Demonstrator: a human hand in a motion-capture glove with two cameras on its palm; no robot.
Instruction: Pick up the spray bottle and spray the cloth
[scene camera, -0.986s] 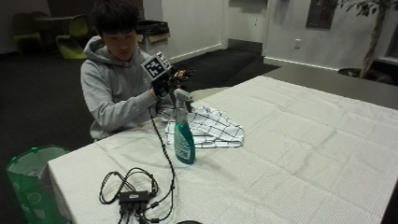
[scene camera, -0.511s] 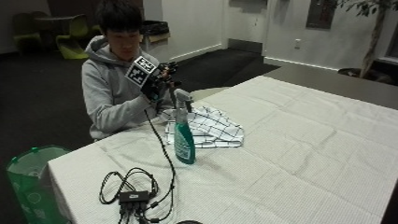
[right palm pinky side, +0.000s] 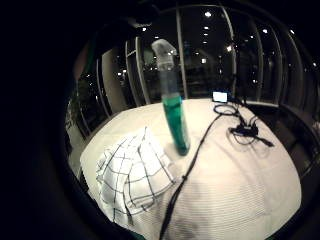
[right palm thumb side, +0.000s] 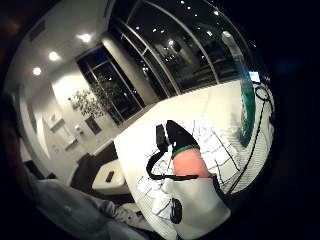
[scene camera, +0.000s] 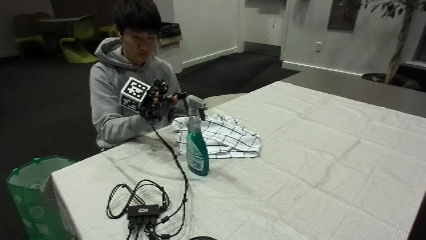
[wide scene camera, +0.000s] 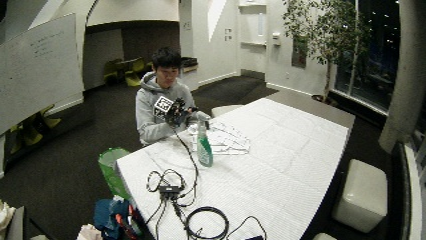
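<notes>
In the outside view a spray bottle (scene camera: 197, 147) with green liquid and a pale trigger head stands upright on the white table (scene camera: 319, 165). Just behind it lies a crumpled white cloth with dark checks (scene camera: 221, 135). My gloved right hand (scene camera: 156, 100) hangs in the air in front of the person's chest, to the left of the bottle's head and apart from it. Its fingers are relaxed and hold nothing. The little finger side palm view shows the bottle (right palm pinky side: 175, 120) upright beside the cloth (right palm pinky side: 132, 175). In the thumb side palm view one gloved finger (right palm thumb side: 181, 145) is stretched over the cloth (right palm thumb side: 217, 142).
A black cable runs from the glove down past the bottle to a small box with coiled leads (scene camera: 143, 210) near the table's front edge. A green bin (scene camera: 33, 192) stands on the floor at the table's left corner. The tabletop stretches wide to the right.
My right hand has drawn back from near the bottle's head toward the person's chest and dropped slightly. Bottle and cloth have not moved.
</notes>
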